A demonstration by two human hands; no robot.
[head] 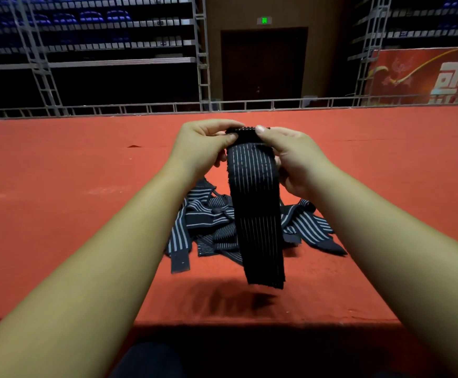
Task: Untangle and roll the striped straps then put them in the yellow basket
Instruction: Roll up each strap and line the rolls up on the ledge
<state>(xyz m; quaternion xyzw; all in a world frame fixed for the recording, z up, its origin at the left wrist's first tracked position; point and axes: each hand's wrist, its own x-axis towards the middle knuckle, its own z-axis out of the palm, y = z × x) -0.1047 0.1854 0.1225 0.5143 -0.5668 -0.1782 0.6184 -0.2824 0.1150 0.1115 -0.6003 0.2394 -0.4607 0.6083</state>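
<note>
Forearms (86,255), dangling strap (255,214) masking pile (206,222), carpet (58,165)

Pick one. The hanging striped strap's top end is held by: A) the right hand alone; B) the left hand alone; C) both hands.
C: the left hand and the right hand both pinch the top end of the striped strap, one at each edge.
</note>
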